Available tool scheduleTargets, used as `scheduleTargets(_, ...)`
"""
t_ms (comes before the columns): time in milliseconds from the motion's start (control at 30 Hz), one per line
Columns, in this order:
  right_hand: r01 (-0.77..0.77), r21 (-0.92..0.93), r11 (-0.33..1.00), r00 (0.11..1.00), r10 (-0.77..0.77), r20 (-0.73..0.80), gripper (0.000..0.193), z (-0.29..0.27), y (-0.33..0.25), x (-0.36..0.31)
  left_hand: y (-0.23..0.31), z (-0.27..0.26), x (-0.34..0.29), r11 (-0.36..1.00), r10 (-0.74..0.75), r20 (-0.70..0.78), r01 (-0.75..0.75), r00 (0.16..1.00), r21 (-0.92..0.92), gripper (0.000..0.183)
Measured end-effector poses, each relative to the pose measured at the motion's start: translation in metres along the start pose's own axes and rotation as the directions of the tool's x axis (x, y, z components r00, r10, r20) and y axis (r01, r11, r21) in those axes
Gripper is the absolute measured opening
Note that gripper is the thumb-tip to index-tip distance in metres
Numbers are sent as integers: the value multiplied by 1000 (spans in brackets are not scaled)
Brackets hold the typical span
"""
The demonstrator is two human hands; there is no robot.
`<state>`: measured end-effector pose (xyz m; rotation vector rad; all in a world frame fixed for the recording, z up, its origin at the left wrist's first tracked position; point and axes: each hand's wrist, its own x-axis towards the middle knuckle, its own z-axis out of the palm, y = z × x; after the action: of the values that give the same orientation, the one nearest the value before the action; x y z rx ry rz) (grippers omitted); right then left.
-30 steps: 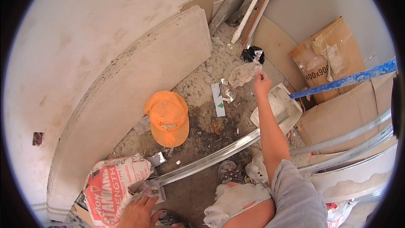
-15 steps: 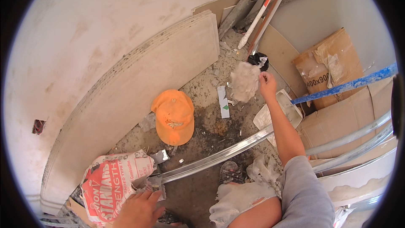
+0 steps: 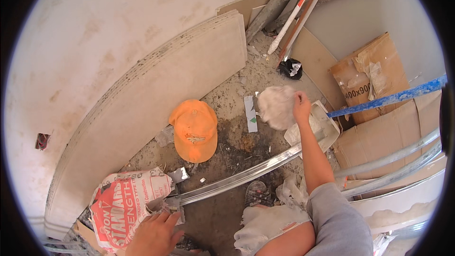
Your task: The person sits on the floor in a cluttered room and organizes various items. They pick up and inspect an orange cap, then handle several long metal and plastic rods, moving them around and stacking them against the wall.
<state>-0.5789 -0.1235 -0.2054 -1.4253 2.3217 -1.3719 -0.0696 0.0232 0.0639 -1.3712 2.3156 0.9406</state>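
My right hand (image 3: 302,107) reaches out over the floor, its fingers pinching the edge of a fluffy off-white bundle (image 3: 276,108). Motion blurs the bundle, so its exact kind is unclear. Just right of it and partly behind my forearm is a white plastic container (image 3: 323,125). My left hand (image 3: 154,234) is at the lower left with fingers apart and nothing in them. It lies over the edge of a red and white paper sack (image 3: 125,206), next to the sack's torn end. Part of the left palm is cut off by the picture's lower edge.
An orange cap (image 3: 194,130) lies on the dirty floor. A metal channel (image 3: 241,175) crosses in front of me. Boards (image 3: 189,66) lean on the left wall. A black plastic bag (image 3: 289,68), cardboard (image 3: 374,73) and a blue pole (image 3: 388,100) are at the right.
My right hand has come slightly nearer to me, bringing the fluffy bundle down and away from the black bag. My left hand has hardly moved.
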Motion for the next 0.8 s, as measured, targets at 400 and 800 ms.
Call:
scheduleTargets(400, -290, 316, 904, 951, 308, -9, 16, -10, -19, 1, 4, -5, 7, 1000, -7, 17, 6, 1000, 4, 44)
scheduleTargets(800, 66, -14, 998, 911, -54, 410, 12, 6, -26, -14, -1, -3, 16, 999, 33, 26, -33, 999, 2, 44)
